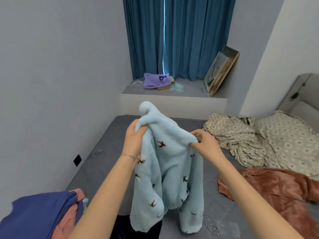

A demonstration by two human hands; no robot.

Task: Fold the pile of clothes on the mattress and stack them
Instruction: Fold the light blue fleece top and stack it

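While both hands (left (133, 138), right (206, 143)) grip the blue fleece (165, 169), it hides the mattress (110, 144).

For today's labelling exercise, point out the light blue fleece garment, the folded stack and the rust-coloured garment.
light blue fleece garment (170, 169): head view, middle of its hanging body.
folded stack (39, 214): head view, blue top layer.
rust-coloured garment (269, 188): head view, its crumpled middle.

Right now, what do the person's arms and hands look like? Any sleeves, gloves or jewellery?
Both forearms are bare, with no sleeves in view and no gloves. The left hand has a thin chain bracelet at its wrist. The right hand shows no watch or bracelet, and no rings can be made out on the fingers of either hand.
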